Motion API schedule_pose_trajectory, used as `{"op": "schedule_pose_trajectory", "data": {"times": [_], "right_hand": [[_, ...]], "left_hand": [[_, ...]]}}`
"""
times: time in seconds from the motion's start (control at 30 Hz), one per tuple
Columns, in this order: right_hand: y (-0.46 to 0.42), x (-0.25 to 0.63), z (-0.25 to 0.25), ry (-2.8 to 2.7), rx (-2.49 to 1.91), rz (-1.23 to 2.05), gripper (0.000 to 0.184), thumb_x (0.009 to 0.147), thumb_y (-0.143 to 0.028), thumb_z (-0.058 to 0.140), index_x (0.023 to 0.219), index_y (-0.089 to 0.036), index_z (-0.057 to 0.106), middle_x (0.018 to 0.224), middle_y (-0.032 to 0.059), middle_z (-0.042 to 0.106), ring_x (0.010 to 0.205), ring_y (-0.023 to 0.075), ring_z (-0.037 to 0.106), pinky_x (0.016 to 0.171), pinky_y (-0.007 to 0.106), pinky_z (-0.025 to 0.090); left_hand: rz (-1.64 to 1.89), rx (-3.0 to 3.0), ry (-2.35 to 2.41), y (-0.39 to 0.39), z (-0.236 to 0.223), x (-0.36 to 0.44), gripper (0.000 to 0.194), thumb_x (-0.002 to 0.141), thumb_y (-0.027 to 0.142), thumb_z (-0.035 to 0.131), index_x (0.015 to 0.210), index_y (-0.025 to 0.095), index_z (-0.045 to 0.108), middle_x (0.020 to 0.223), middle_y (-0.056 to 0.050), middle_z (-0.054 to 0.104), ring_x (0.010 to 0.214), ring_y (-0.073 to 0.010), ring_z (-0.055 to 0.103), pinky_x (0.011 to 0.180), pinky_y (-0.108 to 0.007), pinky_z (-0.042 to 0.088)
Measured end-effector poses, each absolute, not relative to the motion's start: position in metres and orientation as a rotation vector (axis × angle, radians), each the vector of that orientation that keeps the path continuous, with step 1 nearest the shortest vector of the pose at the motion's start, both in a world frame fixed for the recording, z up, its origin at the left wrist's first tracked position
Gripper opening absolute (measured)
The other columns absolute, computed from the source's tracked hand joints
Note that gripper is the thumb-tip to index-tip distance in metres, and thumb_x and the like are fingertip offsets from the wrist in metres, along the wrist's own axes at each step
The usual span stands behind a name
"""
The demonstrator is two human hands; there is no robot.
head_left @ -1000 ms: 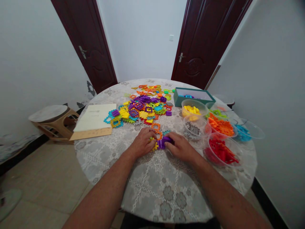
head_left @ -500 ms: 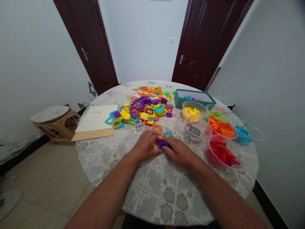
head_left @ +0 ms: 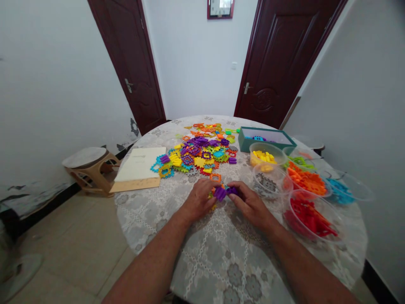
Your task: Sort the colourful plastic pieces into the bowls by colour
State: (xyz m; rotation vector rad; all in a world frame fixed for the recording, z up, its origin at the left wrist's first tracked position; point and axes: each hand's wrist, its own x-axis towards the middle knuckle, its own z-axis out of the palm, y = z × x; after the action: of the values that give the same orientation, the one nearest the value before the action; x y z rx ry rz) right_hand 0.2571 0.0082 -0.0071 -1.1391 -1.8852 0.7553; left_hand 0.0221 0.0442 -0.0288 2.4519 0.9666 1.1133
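My left hand (head_left: pixel 200 198) is closed, its thumb and fingers pinching a ridged purple plastic building piece (head_left: pixel 220 194). Opposite it, my right hand (head_left: pixel 251 203) grips a second, darker purple building piece (head_left: pixel 233 191), partly hidden by the fingers. The two pieces are close together; whether they touch I cannot tell. Under and beside my left fingers, yellow pieces (head_left: pixel 213 207) partly show. Just beyond the hands lies an orange square frame piece (head_left: pixel 215 177), near the large pile of mixed toothed pieces (head_left: pixel 199 162).
Clear round tubs hold yellow (head_left: pixel 264 158), grey (head_left: pixel 266 182), orange (head_left: pixel 306 179), red (head_left: pixel 311 217) and blue pieces (head_left: pixel 340 191) on the right. Behind them stands a green box (head_left: pixel 245 143). A paper pad (head_left: pixel 139 164) lies left, and a stool (head_left: pixel 91 169) stands beyond the table.
The view has tilted up, so a framed clock on the wall shows. The purple between my hands now appears as two separate pieces, one in each hand.
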Motion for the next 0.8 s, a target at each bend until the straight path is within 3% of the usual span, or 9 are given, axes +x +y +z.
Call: {"op": "schedule_pose_trajectory", "data": {"times": [0.1,0.23,0.43,0.6,0.8], "right_hand": [[0.008,0.255,-0.007,-1.922,-0.986,0.711,0.035,0.103,-0.027,0.053,0.135,-0.029,0.063,0.127,0.0061,0.066,0.119,0.0235,0.062,0.106,0.039,0.047],[0.008,0.252,-0.009,-1.963,-0.926,0.755,0.043,0.103,-0.023,0.049,0.142,-0.033,0.064,0.123,0.0069,0.064,0.117,0.0228,0.062,0.105,0.039,0.049],[0.008,0.241,-0.017,-1.863,-0.971,0.762,0.042,0.101,-0.022,0.051,0.139,-0.032,0.068,0.142,0.0076,0.060,0.134,0.0241,0.055,0.117,0.044,0.042],[0.007,0.234,-0.024,-1.772,-0.993,0.933,0.037,0.097,-0.023,0.058,0.131,-0.028,0.070,0.139,0.0080,0.065,0.107,0.0217,0.068,0.098,0.041,0.055],[0.007,0.229,-0.024,-1.637,-1.057,0.993,0.035,0.091,-0.019,0.060,0.125,-0.025,0.066,0.128,0.0068,0.069,0.093,0.0182,0.069,0.086,0.034,0.056]], "left_hand": [[1.095,2.412,0.972,0.043,-0.030,0.022,0.042,0.089,0.011,0.063,0.129,0.023,0.063,0.124,-0.009,0.071,0.119,-0.0251,0.062,0.107,-0.043,0.047],[1.042,2.317,0.912,0.041,-0.030,0.025,0.046,0.087,0.008,0.061,0.131,0.023,0.062,0.124,-0.009,0.070,0.117,-0.0234,0.064,0.105,-0.040,0.049],[1.009,2.083,0.902,0.039,-0.033,0.030,0.048,0.085,0.006,0.059,0.130,0.024,0.063,0.119,-0.007,0.071,0.103,-0.0199,0.069,0.095,-0.035,0.055],[1.074,1.782,0.899,0.042,-0.036,0.032,0.056,0.086,0.008,0.057,0.139,0.025,0.054,0.123,-0.007,0.070,0.104,-0.0188,0.072,0.096,-0.037,0.058],[1.038,1.734,0.843,0.040,-0.033,0.033,0.059,0.085,0.015,0.067,0.142,0.025,0.054,0.136,-0.012,0.067,0.123,-0.0251,0.067,0.103,-0.042,0.057]]}}
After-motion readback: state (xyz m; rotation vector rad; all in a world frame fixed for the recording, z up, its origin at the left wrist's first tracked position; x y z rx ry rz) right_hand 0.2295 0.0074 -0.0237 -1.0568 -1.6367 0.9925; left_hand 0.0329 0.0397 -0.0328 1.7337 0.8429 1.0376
